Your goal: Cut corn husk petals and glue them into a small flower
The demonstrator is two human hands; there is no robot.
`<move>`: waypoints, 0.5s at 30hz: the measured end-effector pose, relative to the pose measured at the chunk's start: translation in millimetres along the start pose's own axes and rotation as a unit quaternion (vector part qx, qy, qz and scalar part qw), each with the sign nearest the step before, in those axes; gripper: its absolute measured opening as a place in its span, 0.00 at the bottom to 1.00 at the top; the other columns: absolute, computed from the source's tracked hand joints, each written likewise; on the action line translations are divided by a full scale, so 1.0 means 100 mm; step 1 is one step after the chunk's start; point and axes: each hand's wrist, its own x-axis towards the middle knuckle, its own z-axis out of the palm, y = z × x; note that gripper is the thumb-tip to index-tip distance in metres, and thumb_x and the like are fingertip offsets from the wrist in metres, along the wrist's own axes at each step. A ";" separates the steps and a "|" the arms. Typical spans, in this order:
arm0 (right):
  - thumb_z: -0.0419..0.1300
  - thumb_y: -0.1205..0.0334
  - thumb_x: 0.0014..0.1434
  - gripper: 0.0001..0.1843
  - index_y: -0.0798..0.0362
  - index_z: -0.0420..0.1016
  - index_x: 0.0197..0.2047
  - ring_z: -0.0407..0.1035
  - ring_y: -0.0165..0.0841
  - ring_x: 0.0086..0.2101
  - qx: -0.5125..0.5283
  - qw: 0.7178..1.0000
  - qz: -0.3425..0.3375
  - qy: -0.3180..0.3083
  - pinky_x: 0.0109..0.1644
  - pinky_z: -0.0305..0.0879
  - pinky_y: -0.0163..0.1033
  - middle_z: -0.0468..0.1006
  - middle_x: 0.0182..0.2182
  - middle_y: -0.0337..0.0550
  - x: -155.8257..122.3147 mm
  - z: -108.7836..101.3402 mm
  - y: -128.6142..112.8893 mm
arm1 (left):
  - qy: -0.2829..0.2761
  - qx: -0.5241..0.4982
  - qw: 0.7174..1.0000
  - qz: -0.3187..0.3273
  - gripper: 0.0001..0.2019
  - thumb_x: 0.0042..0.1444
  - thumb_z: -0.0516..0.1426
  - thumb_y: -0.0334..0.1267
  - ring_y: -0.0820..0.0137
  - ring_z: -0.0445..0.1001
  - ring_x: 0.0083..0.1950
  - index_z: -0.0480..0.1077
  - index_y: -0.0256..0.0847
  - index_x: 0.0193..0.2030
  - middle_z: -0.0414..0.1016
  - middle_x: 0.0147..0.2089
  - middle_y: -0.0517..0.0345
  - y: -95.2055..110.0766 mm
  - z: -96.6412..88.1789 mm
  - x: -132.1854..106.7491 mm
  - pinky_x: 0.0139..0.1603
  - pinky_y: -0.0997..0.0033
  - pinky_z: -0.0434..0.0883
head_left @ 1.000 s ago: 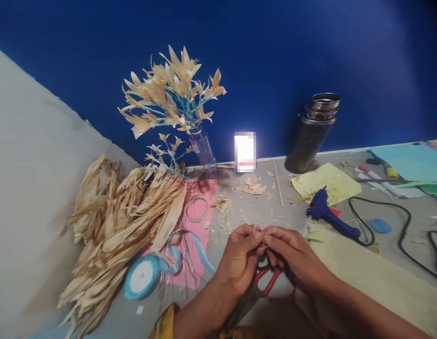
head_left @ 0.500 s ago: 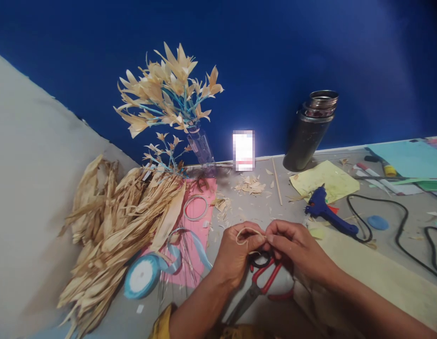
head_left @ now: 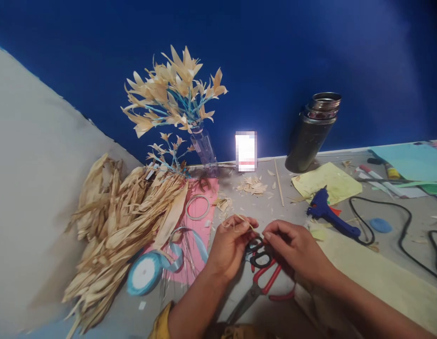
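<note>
My left hand (head_left: pixel 230 245) is closed in a pinch on a thin pale strip (head_left: pixel 245 221), which looks like a sliver of dried husk and curls over the fingers. Just to its right, my right hand (head_left: pixel 292 246) has thumb and fingertips pressed together. Whatever lies in that pinch is too small to make out. Black scissor handles (head_left: pixel 260 258) lie below and between the hands. Red-handled scissors (head_left: pixel 254 289) rest on the table beneath them, blades pointing down-left, partly in shadow.
Dried husks (head_left: pixel 126 226) are heaped at left, beside a blue ribbon spool (head_left: pixel 144 274) and pink sheet (head_left: pixel 204 207). A bottle (head_left: pixel 204 148) holds husk flowers (head_left: pixel 176 94). Behind stand a bright blurred panel (head_left: pixel 246 150) and dark flask (head_left: pixel 312 136). A blue glue gun (head_left: pixel 327 212) lies right.
The hands have drawn slightly apart. My left hand has shifted a little left, its strip now at a slant instead of a round loop, and more of the black scissor handles shows.
</note>
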 end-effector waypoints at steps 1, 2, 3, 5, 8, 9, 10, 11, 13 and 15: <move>0.55 0.58 0.65 0.11 0.51 0.75 0.33 0.71 0.34 0.30 -0.061 0.997 -0.035 -0.021 0.35 0.63 0.37 0.79 0.28 0.40 -0.01 0.01 0.02 | 0.010 -0.002 1.000 -0.001 0.12 0.43 0.72 0.34 0.69 0.75 0.38 0.74 0.36 0.28 0.77 0.34 0.55 0.05 -0.03 0.01 0.42 0.69 0.72; 0.55 0.61 0.65 0.10 0.51 0.76 0.36 0.72 0.35 0.33 -0.120 0.989 -0.069 -0.056 0.38 0.64 0.38 0.80 0.31 0.41 -0.02 0.03 0.04 | 0.016 -0.005 1.000 -0.002 0.12 0.43 0.72 0.34 0.68 0.76 0.39 0.73 0.36 0.28 0.77 0.34 0.55 0.10 -0.06 0.01 0.42 0.68 0.72; 0.55 0.63 0.65 0.08 0.50 0.76 0.38 0.72 0.37 0.36 -0.176 0.975 -0.098 -0.099 0.40 0.64 0.39 0.80 0.34 0.43 -0.04 0.05 0.06 | 0.020 -0.010 1.000 -0.005 0.12 0.43 0.71 0.34 0.67 0.76 0.39 0.73 0.36 0.29 0.77 0.33 0.55 0.14 -0.10 0.01 0.42 0.68 0.72; 0.56 0.67 0.63 0.08 0.50 0.76 0.42 0.73 0.40 0.41 -0.267 0.940 -0.123 -0.173 0.42 0.64 0.40 0.79 0.40 0.46 -0.06 0.10 0.11 | 0.022 -0.026 0.999 -0.017 0.11 0.44 0.71 0.33 0.67 0.77 0.39 0.73 0.36 0.30 0.77 0.34 0.54 0.18 -0.16 0.00 0.41 0.68 0.72; 0.59 0.68 0.62 0.09 0.50 0.76 0.45 0.72 0.43 0.44 -0.332 0.911 -0.111 -0.219 0.43 0.66 0.41 0.78 0.44 0.48 -0.08 0.14 0.15 | 0.035 -0.063 0.997 -0.029 0.09 0.46 0.69 0.31 0.67 0.77 0.39 0.73 0.35 0.31 0.77 0.35 0.54 0.19 -0.24 -0.01 0.40 0.68 0.72; 0.59 0.67 0.62 0.09 0.50 0.75 0.45 0.72 0.43 0.44 -0.339 0.907 -0.108 -0.226 0.44 0.66 0.42 0.78 0.45 0.48 -0.07 0.15 0.16 | 0.043 -0.073 0.996 -0.031 0.09 0.46 0.68 0.31 0.68 0.76 0.39 0.73 0.35 0.31 0.77 0.36 0.54 0.18 -0.26 -0.01 0.40 0.68 0.72; 0.59 0.67 0.63 0.09 0.49 0.75 0.46 0.72 0.43 0.44 -0.343 0.905 -0.107 -0.229 0.44 0.66 0.42 0.78 0.44 0.48 -0.07 0.14 0.16 | 0.051 -0.080 0.995 -0.031 0.09 0.47 0.68 0.31 0.68 0.76 0.38 0.72 0.35 0.31 0.76 0.35 0.54 0.18 -0.28 -0.02 0.40 0.69 0.72; 0.58 0.66 0.64 0.09 0.49 0.75 0.46 0.73 0.43 0.44 -0.347 0.903 -0.108 -0.229 0.45 0.66 0.43 0.78 0.44 0.48 -0.06 0.14 0.16 | 0.056 -0.085 0.994 -0.032 0.09 0.47 0.68 0.31 0.69 0.76 0.38 0.72 0.35 0.31 0.76 0.35 0.55 0.18 -0.29 -0.03 0.40 0.69 0.72; 0.57 0.66 0.65 0.09 0.49 0.75 0.47 0.73 0.43 0.44 -0.357 0.900 -0.107 -0.226 0.44 0.66 0.43 0.78 0.44 0.48 -0.05 0.12 0.16 | 0.055 -0.083 0.994 -0.034 0.10 0.46 0.69 0.31 0.69 0.77 0.37 0.71 0.35 0.30 0.76 0.34 0.55 0.22 -0.31 -0.06 0.39 0.69 0.72; 0.56 0.66 0.65 0.10 0.49 0.75 0.47 0.73 0.43 0.44 -0.367 0.897 -0.105 -0.224 0.44 0.67 0.43 0.78 0.43 0.48 -0.03 0.11 0.16 | 0.043 -0.058 0.997 -0.025 0.11 0.46 0.69 0.32 0.68 0.77 0.37 0.71 0.36 0.30 0.76 0.33 0.55 0.28 -0.34 -0.11 0.38 0.70 0.72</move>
